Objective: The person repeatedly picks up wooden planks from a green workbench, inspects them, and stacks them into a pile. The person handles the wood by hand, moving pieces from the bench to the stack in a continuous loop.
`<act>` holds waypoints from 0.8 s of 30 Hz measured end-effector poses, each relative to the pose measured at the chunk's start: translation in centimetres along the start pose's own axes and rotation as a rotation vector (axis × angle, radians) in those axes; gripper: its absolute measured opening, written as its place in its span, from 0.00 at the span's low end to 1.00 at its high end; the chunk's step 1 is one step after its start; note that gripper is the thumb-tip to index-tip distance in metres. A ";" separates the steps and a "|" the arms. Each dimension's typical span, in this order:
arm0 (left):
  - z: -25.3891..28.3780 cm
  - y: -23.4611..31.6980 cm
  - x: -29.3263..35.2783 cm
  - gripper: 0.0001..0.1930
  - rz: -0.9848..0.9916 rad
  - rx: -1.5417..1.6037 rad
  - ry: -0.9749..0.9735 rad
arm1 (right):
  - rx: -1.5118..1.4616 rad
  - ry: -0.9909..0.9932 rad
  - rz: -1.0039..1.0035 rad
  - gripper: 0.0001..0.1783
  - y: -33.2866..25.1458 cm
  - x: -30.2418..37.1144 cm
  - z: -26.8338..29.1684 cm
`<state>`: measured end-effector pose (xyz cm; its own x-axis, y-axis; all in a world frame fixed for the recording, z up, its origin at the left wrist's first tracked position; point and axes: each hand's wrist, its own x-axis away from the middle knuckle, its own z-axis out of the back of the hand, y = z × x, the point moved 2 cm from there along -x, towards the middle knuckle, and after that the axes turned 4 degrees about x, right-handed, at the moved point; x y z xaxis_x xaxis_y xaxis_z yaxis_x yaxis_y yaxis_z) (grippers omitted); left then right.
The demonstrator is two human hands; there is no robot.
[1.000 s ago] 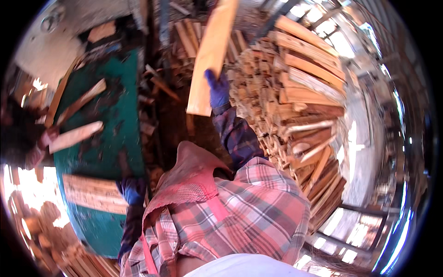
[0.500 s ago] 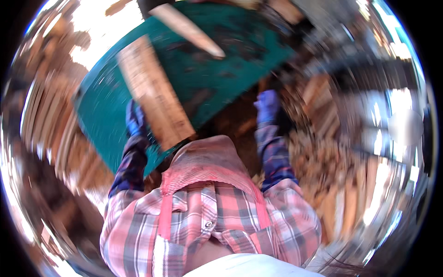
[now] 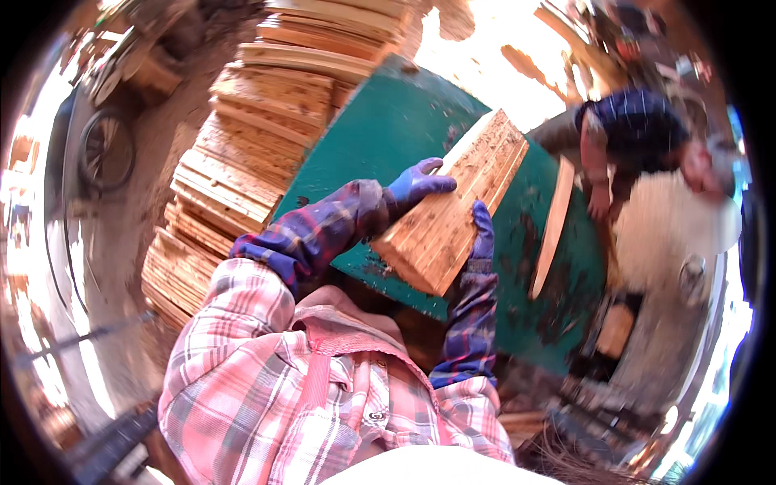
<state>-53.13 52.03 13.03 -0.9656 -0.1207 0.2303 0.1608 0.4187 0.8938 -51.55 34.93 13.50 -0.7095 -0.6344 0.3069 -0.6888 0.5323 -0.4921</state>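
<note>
- a green table [image 3: 404,121], scuffed dark in patches, lies ahead of the worker from about twelve round to three o'clock.
- off its left side, at ten o'clock from the hands, i see a long pile of stacked boards [image 3: 242,162].
- a co-worker [image 3: 634,125] leans in at two o'clock, in a dark checked top.
- the bundle of boards [image 3: 465,198] is over the table, right before the worker, pointing from seven to one o'clock; whether it rests or is lifted i can't tell. it looks stiff and fairly weighty, hardly fragile, with rough edges that might splinter; loose layers could slide over one another, so i'd hold it with both palms on the long sides, near the middle.
- a loose narrow board [image 3: 553,230] lies apart from it, at three o'clock.
- the left hand [image 3: 422,183], gloved in blue-purple, is spread, thumb away from the fingers, against the bundle's ten o'clock side.
- the right hand [image 3: 482,233], gloved alike, sits at the four o'clock side, thumb up; its fingers are hidden, so i can't tell how tightly it grips.
</note>
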 end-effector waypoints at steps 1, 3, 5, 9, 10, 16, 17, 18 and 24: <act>0.4 0.1 1.3 0.44 -0.057 0.031 0.067 | 0.118 -0.046 0.031 0.34 -0.8 0.2 -1.8; -0.1 4.7 6.4 0.42 -0.270 0.205 0.144 | 0.320 -0.077 0.137 0.34 -0.6 0.3 -5.5; 4.1 6.3 10.4 0.40 -0.519 0.159 0.276 | 0.366 -0.274 0.073 0.31 1.8 -0.6 -12.1; 7.2 13.7 11.9 0.40 -0.968 0.374 0.219 | 0.853 -0.581 0.126 0.28 -0.5 -6.3 -24.9; 7.2 16.4 11.1 0.37 -0.985 0.466 0.215 | 1.058 -0.628 0.197 0.33 -1.4 -8.6 -27.3; 16.6 18.8 -4.0 0.31 -0.956 0.066 0.644 | 1.591 -0.090 0.712 0.39 -3.0 -17.6 -21.3; 15.1 15.0 -8.4 0.31 -0.786 0.100 0.542 | 1.731 0.063 0.746 0.37 -5.0 -13.7 -17.0; 16.9 15.2 -6.8 0.31 -0.743 0.038 0.554 | 1.777 0.024 0.803 0.35 -3.7 -11.4 -17.0; -5.7 0.6 -7.6 0.18 -0.262 -0.378 -0.295 | 2.176 0.662 0.406 0.41 -4.7 7.2 20.0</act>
<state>-44.53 48.04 14.06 -0.9908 0.1030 -0.0883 -0.0836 0.0494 0.9953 -50.44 16.70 1.69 -0.9661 -0.2416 -0.0904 0.2574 -0.9270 -0.2727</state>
